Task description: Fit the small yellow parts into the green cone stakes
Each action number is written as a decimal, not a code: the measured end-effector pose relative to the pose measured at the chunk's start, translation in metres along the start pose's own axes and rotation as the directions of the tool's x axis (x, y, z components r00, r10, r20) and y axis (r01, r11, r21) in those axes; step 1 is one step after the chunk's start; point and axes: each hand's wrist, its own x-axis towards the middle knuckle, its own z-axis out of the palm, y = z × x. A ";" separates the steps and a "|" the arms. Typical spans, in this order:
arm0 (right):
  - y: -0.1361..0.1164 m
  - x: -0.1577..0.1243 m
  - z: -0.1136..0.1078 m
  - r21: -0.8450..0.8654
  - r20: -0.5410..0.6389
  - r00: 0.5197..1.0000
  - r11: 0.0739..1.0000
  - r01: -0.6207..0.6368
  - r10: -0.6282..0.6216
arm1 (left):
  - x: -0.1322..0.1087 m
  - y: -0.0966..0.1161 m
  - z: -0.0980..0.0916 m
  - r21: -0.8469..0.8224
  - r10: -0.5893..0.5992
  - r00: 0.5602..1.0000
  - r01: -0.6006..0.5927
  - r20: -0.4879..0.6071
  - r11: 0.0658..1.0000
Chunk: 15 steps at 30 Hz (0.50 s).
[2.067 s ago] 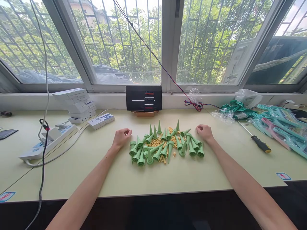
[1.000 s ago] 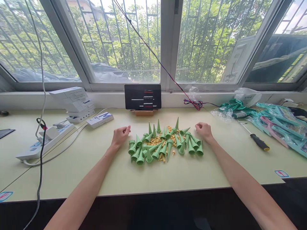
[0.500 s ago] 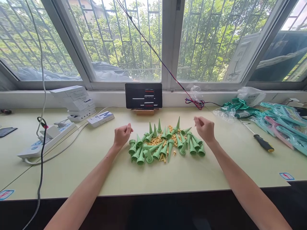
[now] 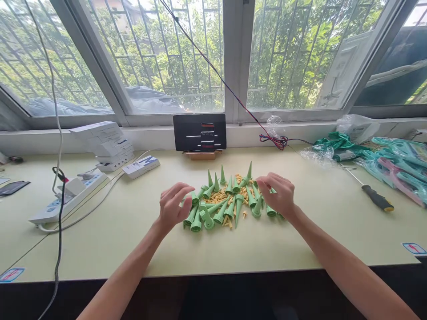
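Right, your green cones [image 4: 219, 216] lie heaped on the pale table [image 4: 233, 253], on your side of the black screen [image 4: 187, 133], with small yellow pieces [image 4: 218, 196] scattered among them. Several cones stand with their tips up, three of them in the part of the heap closest to the screen; others lie over on their sides, some with the round mouths facing you. One yellow piece [image 4: 244, 214] sits by itself at the heap's near edge, farther from the screen than most of the others.

Your left hand [image 4: 173, 206] is at the end of the heap to the left of the screen, thumb and fingers apart, partly covering the cones there. Your right hand [image 4: 277, 192] is at the opposite end, to the right of the screen, its fingers bent and pointing in over the cones. I cannot tell whether those fingertips are together or on a cone, nor whether either hand touches the heap.

The screen leans on a brown stand [image 4: 200, 155]. Left of it are a white box [image 4: 142, 167], a stack of white boxes [image 4: 111, 144] and a power strip [image 4: 43, 212]. Right of it are a coiled cable [image 4: 276, 141], green plastic wrapping [image 4: 336, 144] and a screwdriver [image 4: 376, 198].
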 end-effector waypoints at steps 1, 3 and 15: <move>-0.006 -0.001 0.002 0.005 -0.022 0.999 1.000 0.030 -0.030 | -0.002 0.007 0.000 -0.014 0.080 0.996 -0.080 0.031 0.997; -0.019 -0.005 0.006 0.021 -0.024 0.996 0.996 0.090 -0.089 | -0.005 0.020 0.001 -0.029 0.175 0.980 -0.173 0.093 0.985; -0.064 -0.043 0.037 0.124 0.374 0.899 0.973 0.195 -0.228 | -0.010 0.044 0.018 -0.063 0.101 0.982 -0.092 0.156 0.994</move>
